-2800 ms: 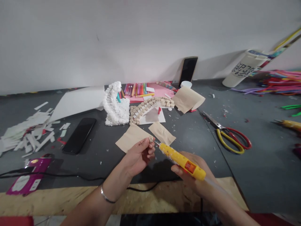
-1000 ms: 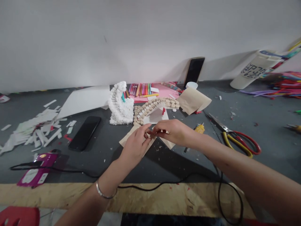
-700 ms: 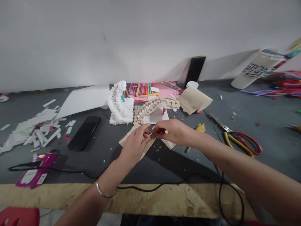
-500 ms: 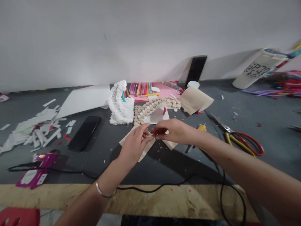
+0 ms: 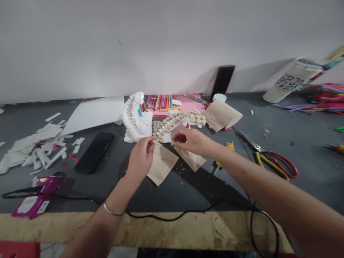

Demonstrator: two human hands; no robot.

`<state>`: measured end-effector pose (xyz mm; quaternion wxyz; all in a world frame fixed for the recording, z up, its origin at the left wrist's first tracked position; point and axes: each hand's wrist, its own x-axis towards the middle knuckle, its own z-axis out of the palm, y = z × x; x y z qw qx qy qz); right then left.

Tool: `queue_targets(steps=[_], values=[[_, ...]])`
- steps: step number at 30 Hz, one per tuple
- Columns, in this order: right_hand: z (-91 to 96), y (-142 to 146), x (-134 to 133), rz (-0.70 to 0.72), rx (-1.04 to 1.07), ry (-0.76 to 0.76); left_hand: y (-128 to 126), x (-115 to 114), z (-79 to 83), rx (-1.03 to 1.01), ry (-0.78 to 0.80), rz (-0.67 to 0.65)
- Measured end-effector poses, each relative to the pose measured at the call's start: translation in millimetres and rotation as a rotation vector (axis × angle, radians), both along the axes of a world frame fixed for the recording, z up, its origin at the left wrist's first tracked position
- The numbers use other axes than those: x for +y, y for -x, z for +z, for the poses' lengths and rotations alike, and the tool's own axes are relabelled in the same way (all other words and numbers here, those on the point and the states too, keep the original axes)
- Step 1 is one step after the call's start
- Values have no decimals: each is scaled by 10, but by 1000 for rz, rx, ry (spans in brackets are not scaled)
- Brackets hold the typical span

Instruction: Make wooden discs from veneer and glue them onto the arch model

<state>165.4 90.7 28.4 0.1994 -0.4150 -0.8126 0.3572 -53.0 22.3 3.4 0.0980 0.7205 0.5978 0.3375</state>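
My left hand [image 5: 140, 156] is closed in a pinch over the left edge of a brown paper piece [image 5: 163, 163], near the front of a curved model. Whatever is between its fingertips is too small to make out. My right hand [image 5: 192, 141] is also pinched, above a second brown paper piece [image 5: 194, 160], and hides part of the model's white base. Any small item in it cannot be told. The curved strip [image 5: 185, 117] is covered with beige rounded bits. To its left stands a white, rough-textured model [image 5: 137, 123] with a teal part.
A phone [image 5: 94, 152] and white paper scraps [image 5: 34, 150] lie left. Behind are coloured pens [image 5: 159, 102] and a leaning phone [image 5: 223, 81]. Scissors [image 5: 268, 156], a brown sheet [image 5: 221, 114] and a white cup [image 5: 291, 79] are to the right. A black cable [image 5: 172, 218] runs along the front.
My hands were together over the brown paper and have moved apart. The left went leftward and slightly up; the right stayed near the model, uncovering more of both paper pieces.
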Motion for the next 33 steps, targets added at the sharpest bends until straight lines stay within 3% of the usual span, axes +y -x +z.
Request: queue_targets(steps=[7, 18, 26, 33], values=[[-284, 273, 178, -229, -50, -79, 95, 102, -305, 119, 13, 56], [-553, 496, 127, -347, -85, -168, 39, 18, -314, 199, 34, 44], [-540, 561, 75, -407, -126, -195, 30, 16, -318, 198, 37, 29], [-550, 512, 94, -354, -66, -139, 31, 14, -334, 200, 16, 30]])
